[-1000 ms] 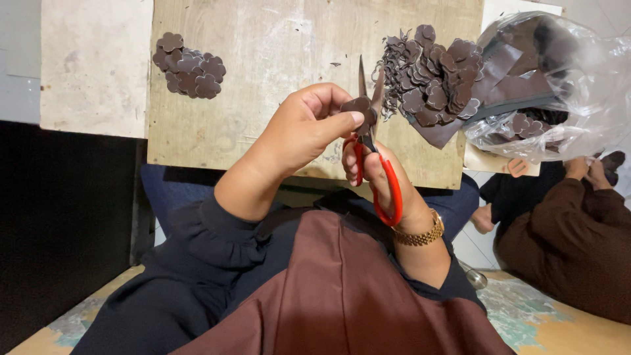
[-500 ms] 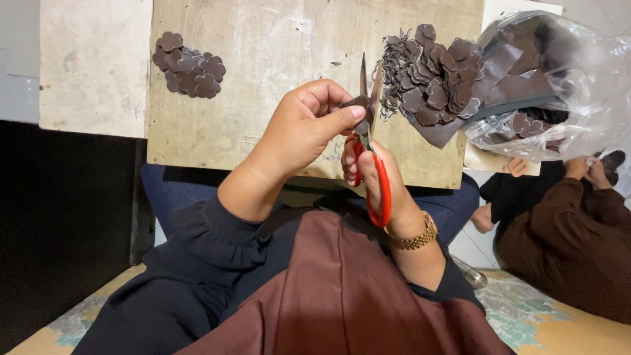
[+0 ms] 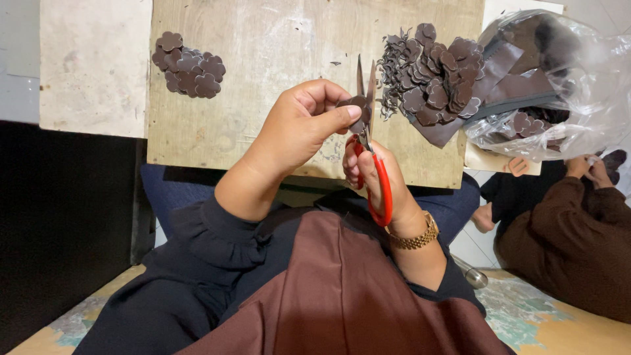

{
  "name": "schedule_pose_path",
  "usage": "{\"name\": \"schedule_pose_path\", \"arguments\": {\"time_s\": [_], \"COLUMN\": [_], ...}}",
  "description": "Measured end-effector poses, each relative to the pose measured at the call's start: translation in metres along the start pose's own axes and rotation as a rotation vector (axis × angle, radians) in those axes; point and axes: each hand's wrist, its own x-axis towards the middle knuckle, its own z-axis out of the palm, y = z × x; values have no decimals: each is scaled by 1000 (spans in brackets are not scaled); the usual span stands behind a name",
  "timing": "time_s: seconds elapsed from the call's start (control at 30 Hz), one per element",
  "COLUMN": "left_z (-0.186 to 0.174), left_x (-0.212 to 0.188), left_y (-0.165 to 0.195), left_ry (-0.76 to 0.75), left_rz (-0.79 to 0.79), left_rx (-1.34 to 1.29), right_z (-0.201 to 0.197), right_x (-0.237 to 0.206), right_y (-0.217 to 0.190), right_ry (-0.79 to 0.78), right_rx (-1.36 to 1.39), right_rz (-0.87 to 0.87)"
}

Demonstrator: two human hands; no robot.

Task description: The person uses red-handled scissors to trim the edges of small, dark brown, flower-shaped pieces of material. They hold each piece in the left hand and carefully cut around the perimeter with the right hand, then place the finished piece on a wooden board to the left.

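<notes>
My left hand [image 3: 299, 128] pinches a small brown flower cutout [image 3: 357, 108] between thumb and fingers. My right hand [image 3: 371, 174] grips the red-handled scissors [image 3: 368, 131], blades slightly parted around it, cutout heap [image 3: 434, 79] at two o'clock.

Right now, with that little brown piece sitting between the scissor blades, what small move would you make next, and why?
Probably close the scissors a little, making a short snip. The blades stand slightly parted around the small brown piece, which the left hand pinches at its edge, while the right hand grips the red handles. The finished flower shapes show scalloped edges.
</notes>
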Motion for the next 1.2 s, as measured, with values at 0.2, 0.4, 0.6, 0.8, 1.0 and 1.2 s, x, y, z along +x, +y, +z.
{"name": "schedule_pose_path", "arguments": {"time_s": [0.2, 0.4, 0.6, 0.8, 1.0, 1.2], "left_z": [-3, -6, -9, -9, -7, -4], "left_x": [0, 2, 1, 0, 0, -4], "left_y": [1, -3, -1, 6, 8, 18], "left_ry": [11, 9, 15, 19, 61, 103], "left_rz": [-13, -38, -35, -40, -44, -120], "left_rx": [27, -76, -53, -53, -71, 50], "right_z": [-1, -8, -10, -7, -5, -1], "right_x": [-1, -1, -1, -1, -1, -1], "right_y": [-2, 0, 2, -4, -7, -8], "right_ry": [-13, -43, -40, -21, -21, -3], "right_rx": [2, 11, -47, -85, -88, -89], "right_rz": [11, 60, 60, 66, 78, 87]}}
